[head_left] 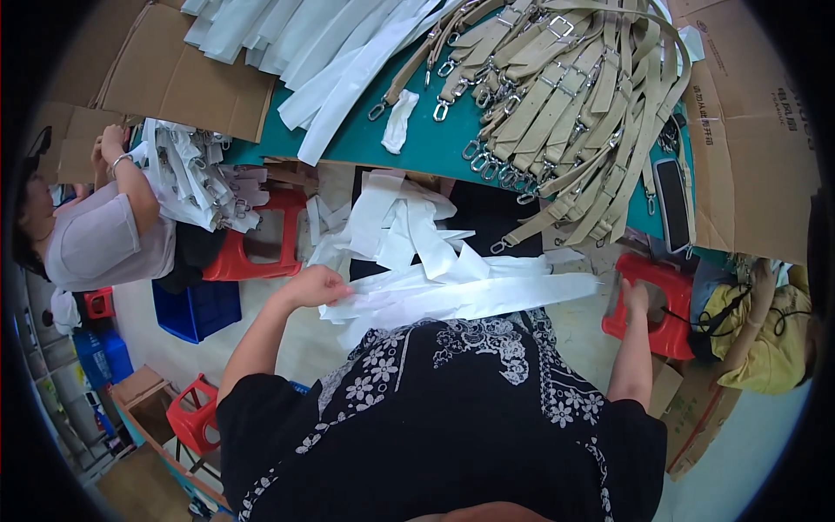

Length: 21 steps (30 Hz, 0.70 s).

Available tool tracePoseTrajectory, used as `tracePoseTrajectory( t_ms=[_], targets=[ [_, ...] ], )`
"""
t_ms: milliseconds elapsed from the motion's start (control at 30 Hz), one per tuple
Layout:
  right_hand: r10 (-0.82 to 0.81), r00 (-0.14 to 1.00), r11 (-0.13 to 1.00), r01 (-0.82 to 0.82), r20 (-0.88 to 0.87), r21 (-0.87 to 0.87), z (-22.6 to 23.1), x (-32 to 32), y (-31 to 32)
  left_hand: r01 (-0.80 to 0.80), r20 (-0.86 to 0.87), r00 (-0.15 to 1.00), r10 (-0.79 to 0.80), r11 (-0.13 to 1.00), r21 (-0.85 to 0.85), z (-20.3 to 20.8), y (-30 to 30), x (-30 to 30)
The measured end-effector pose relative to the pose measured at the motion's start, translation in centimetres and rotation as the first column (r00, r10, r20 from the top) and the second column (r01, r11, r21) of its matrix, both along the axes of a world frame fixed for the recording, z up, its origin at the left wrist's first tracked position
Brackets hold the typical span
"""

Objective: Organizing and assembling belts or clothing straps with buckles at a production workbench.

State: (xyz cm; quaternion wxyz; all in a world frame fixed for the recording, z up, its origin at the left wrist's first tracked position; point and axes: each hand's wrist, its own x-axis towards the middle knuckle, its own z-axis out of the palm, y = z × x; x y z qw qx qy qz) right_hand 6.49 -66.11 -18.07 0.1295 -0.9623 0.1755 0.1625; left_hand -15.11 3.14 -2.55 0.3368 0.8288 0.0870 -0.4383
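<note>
Across my lap lies a long flat white strip (522, 294), paper or thin plastic, stretched from left to right. My left hand (317, 285) is closed in a pinch on its left end. Just past its pointed right end, apart from it, is my right hand (636, 297); nothing shows in it and its fingers look slightly apart. More loose white strips (404, 230) are heaped over my lap, up against the table edge. Beyond them, a big pile of beige straps (565, 113) with silver clasps and buckles covers the right of the green table (348, 135), some hanging over its edge.
White strips (304, 43) are stacked at the table's far left beside a cardboard box (187, 74). A crumpled white piece (399, 123) and a dark phone (671, 206) lie on the table. Red stools (283, 235) stand below. Co-workers sit left (104, 230) and right (765, 331).
</note>
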Motion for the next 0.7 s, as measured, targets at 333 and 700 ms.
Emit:
tracePoseTrajectory(
  t_ms=[333,700],
  targets=[
    [0.861,0.498,0.322,-0.69,0.103,0.648,18.9,-0.4,30.5,-0.309,0.799,0.558,0.226,0.95,-0.053,-0.3,-5.3,8.0],
    [0.879,0.245,-0.201,-0.59,0.41,0.782,20.7,2.7,37.7,0.281,0.781,0.593,-0.196,0.959,0.027,-1.1,-8.3,11.6]
  ],
)
